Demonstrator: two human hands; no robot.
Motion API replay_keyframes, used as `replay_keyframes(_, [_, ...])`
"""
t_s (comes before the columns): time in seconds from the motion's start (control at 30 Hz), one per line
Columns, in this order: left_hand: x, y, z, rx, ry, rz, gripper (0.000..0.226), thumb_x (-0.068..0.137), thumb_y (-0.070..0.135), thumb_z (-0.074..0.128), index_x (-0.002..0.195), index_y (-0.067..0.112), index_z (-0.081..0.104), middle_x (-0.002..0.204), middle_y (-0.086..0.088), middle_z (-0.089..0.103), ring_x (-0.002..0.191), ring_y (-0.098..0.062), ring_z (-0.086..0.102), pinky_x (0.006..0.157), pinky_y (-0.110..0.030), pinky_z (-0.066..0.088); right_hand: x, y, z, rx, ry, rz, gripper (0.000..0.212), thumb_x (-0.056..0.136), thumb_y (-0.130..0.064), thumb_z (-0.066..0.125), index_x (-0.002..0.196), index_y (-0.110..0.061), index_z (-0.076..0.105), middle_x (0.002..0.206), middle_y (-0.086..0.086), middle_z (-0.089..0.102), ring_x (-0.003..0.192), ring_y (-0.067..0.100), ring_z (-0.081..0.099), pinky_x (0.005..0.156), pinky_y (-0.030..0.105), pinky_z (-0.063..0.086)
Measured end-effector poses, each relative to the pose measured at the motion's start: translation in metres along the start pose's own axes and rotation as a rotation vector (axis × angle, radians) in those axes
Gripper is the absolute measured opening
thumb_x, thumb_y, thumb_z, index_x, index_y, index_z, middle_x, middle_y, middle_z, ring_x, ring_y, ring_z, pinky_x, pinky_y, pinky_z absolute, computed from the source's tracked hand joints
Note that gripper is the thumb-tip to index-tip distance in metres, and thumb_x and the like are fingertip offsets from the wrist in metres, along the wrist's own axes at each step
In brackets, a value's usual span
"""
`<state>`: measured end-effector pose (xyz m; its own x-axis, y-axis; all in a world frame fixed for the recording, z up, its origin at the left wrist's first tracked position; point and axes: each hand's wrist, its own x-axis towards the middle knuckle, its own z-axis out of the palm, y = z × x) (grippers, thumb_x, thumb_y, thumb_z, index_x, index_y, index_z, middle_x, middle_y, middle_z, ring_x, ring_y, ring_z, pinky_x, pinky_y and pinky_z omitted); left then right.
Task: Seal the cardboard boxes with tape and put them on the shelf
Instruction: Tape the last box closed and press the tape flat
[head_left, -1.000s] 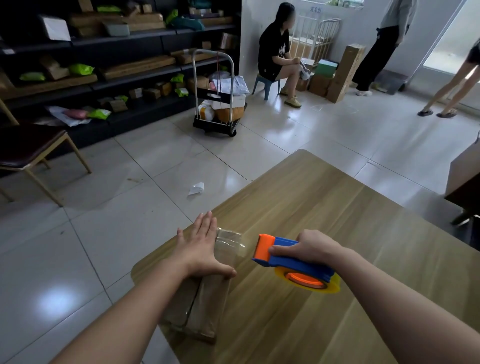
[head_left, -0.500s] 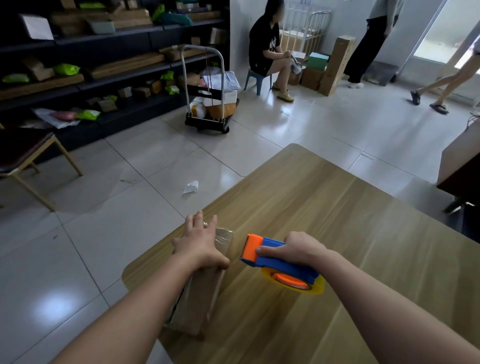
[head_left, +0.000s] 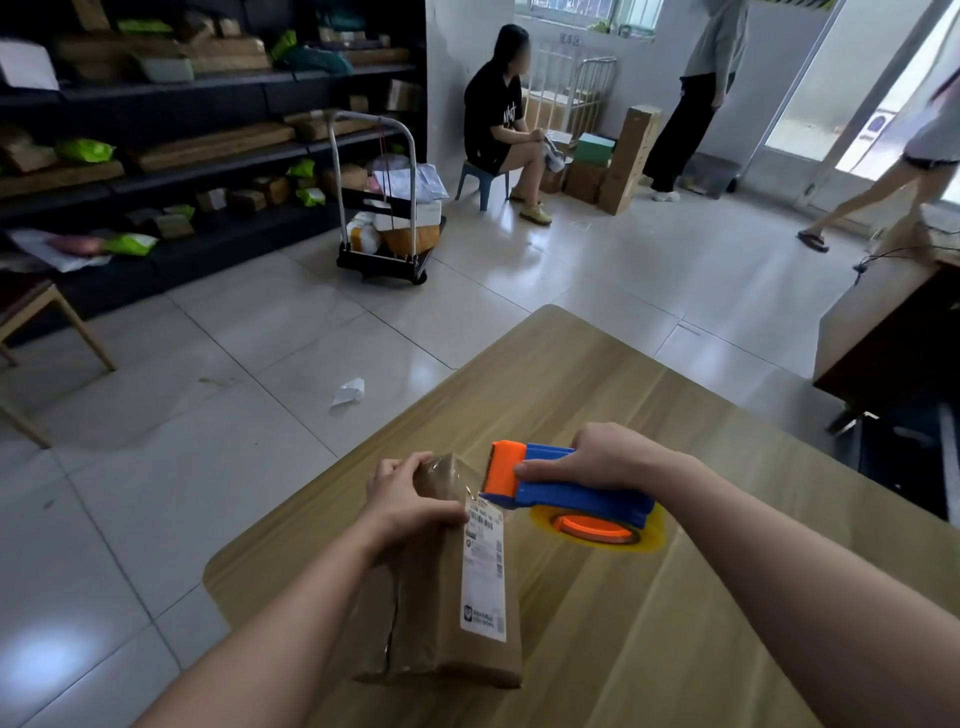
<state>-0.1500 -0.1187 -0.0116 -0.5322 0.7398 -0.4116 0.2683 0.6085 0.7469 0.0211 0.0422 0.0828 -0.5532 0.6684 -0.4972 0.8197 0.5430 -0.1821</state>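
- The left hand (head_left: 415, 499) is wrapped around the far end of the cardboard box (head_left: 447, 587), which lies on the wooden surface (head_left: 649, 597) at 6 o'clock.
- The right hand (head_left: 597, 457) holds the tape dispenser (head_left: 566, 493), its orange end touching the box top.
- The shelf (head_left: 208, 150) stands at 10 o'clock.

Two bare forearms, no sleeves, L grip (head_left: 410, 499), R grip (head_left: 602, 460)

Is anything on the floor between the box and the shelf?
Partly. The left hand holds the box on the table. A loaded cart stands before the shelf's right end, a chair to the left; the tiles between hold only a paper scrap.
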Motion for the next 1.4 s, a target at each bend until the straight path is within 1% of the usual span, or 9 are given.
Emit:
replay_keyframes(0.3, [-0.004, -0.026, -0.026, -0.256, -0.167, -0.081, 0.108, 0.036, 0.043, 0.081, 0.135, 0.037, 0.038, 0.13, -0.004, 0.032, 0.118, -0.028, 0.042, 0.088, -0.041, 0.051, 0.004, -0.043, 0.015, -0.061, -0.01, -0.017, 0.08, 0.063, -0.094, 0.047, 0.074, -0.016, 0.06, 0.073, 0.0, 0.061, 0.065, 0.015, 0.059, 0.058, 0.027, 0.043])
replay_keyframes(0.4, [-0.002, -0.036, -0.034, -0.371, -0.238, -0.102, 0.111, 0.043, 0.033, 0.085, 0.142, 0.031, 0.036, 0.142, -0.011, 0.039, 0.121, -0.026, 0.047, 0.095, -0.039, 0.048, 0.007, -0.06, 0.022, -0.104, 0.005, -0.044, 0.079, 0.065, -0.093, 0.046, 0.071, -0.016, 0.058, 0.073, 0.0, 0.061, 0.067, 0.016, 0.059, 0.062, 0.029, 0.044])
replay_keyframes(0.5, [-0.003, -0.041, -0.039, -0.415, -0.243, -0.075, 0.097, 0.074, 0.005, 0.075, 0.152, 0.025, 0.021, 0.156, -0.01, 0.023, 0.138, -0.027, 0.033, 0.11, -0.038, 0.034, 0.009, -0.075, 0.024, -0.13, 0.008, -0.053, 0.078, 0.067, -0.093, 0.045, 0.072, -0.016, 0.058, 0.076, 0.001, 0.062, 0.07, 0.016, 0.06, 0.064, 0.028, 0.046])
replay_keyframes(0.6, [-0.004, -0.04, -0.039, -0.333, -0.225, 0.006, 0.1, 0.079, -0.003, 0.067, 0.153, 0.031, 0.009, 0.161, -0.002, 0.002, 0.146, -0.027, 0.016, 0.115, -0.042, 0.027, 0.01, -0.087, 0.022, -0.171, 0.01, -0.058, 0.077, 0.068, -0.092, 0.044, 0.074, -0.017, 0.058, 0.079, 0.001, 0.063, 0.074, 0.017, 0.062, 0.067, 0.028, 0.049])
replay_keyframes(0.7, [-0.005, -0.038, -0.03, -0.021, -0.093, 0.133, 0.11, 0.077, 0.011, 0.072, 0.152, 0.03, -0.007, 0.157, 0.011, -0.024, 0.147, -0.018, -0.015, 0.12, -0.051, 0.006, 0.013, -0.098, 0.023, -0.218, 0.005, -0.055, 0.075, 0.068, -0.092, 0.044, 0.074, -0.019, 0.057, 0.085, 0.002, 0.066, 0.083, 0.019, 0.066, 0.078, 0.031, 0.054])
replay_keyframes(0.77, [-0.008, -0.039, -0.02, 0.226, 0.008, 0.209, 0.121, 0.075, 0.036, 0.075, 0.149, 0.023, -0.02, 0.151, 0.009, -0.035, 0.141, -0.011, -0.028, 0.117, -0.046, -0.013, 0.015, -0.105, 0.025, -0.257, 0.017, -0.051, 0.074, 0.069, -0.092, 0.044, 0.075, -0.019, 0.058, 0.086, 0.002, 0.067, 0.083, 0.019, 0.066, 0.078, 0.032, 0.054])
replay_keyframes(0.87, [-0.012, -0.045, -0.01, 0.37, 0.033, 0.191, 0.14, 0.063, 0.066, 0.073, 0.142, 0.02, -0.033, 0.144, 0.008, -0.042, 0.137, -0.01, -0.034, 0.114, -0.045, -0.018, 0.014, -0.114, 0.025, -0.307, 0.019, -0.055, 0.073, 0.072, -0.09, 0.043, 0.076, -0.019, 0.061, 0.085, 0.0, 0.067, 0.078, 0.017, 0.065, 0.07, 0.028, 0.05])
replay_keyframes(1.17, [-0.006, -0.067, -0.014, 0.279, -0.041, 0.036, 0.136, 0.065, 0.065, 0.072, 0.147, 0.021, -0.027, 0.155, 0.005, -0.031, 0.142, -0.011, -0.026, 0.115, -0.054, -0.012, 0.01, -0.131, 0.024, -0.295, 0.039, -0.127, 0.073, 0.075, -0.088, 0.042, 0.074, -0.018, 0.059, 0.085, 0.002, 0.067, 0.082, 0.019, 0.066, 0.073, 0.029, 0.051])
replay_keyframes(1.4, [-0.007, -0.057, -0.016, 0.487, -0.081, 0.089, 0.124, 0.074, 0.07, 0.06, 0.129, 0.024, -0.041, 0.14, 0.006, -0.049, 0.132, -0.012, -0.04, 0.111, -0.055, -0.022, 0.012, -0.133, 0.024, -0.324, 0.02, -0.138, 0.071, 0.077, -0.087, 0.04, 0.074, -0.018, 0.059, 0.088, 0.002, 0.067, 0.082, 0.019, 0.065, 0.069, 0.029, 0.047])
